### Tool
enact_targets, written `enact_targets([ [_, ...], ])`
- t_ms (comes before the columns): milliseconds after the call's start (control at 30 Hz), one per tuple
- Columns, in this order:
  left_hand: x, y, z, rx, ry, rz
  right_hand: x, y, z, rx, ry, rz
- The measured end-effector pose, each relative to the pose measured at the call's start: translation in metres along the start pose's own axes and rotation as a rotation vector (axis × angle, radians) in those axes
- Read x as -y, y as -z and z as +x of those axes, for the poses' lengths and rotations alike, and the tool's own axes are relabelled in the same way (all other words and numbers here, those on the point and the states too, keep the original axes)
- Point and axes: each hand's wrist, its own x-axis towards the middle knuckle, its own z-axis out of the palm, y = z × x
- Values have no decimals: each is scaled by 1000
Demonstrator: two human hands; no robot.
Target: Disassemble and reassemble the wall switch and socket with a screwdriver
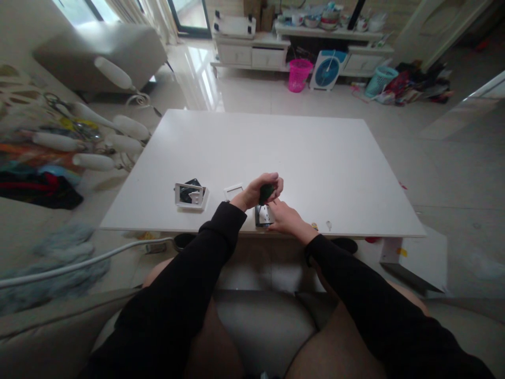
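My left hand (257, 190) is closed round the dark green handle of a screwdriver (266, 192), held upright over a small white socket module (263, 215) at the near edge of the white table (276, 147). My right hand (284, 217) rests on that module and grips its right side. A white frame plate (233, 190) lies just left of my hands. Farther left sits another socket unit (191, 195) with a white frame and dark inside. Small screws (328, 225) lie to the right near the table edge.
A sofa arm with clutter and a white rack (98, 137) stand on the left. A white cable (79, 261) runs across the floor below the table. A pink basket (299, 73), a fan (327, 69) and a low cabinet (252, 50) stand far behind.
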Motion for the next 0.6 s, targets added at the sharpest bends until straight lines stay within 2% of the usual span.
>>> enact_targets([
  [100, 0, -5, -3, -28, -34, -22, 1, 1, -1, 5, -18, 6],
  [233, -3, -12, -13, -122, -38, 104, 4, 4, -2, 31, -50, 7],
  [300, -6, -16, -19, -213, -51, 172, 5, 5, -2, 41, -56, 0],
  [367, -5, -22, -25, -362, -107, 208, 6, 5, -2, 37, -47, -14],
  [467, 1, -28, -29, -533, -213, 154, 5, 5, -1, 29, -34, -35],
  [600, 8, -24, -24, -536, -233, 21, 6, 6, -1, 34, -42, -46],
])
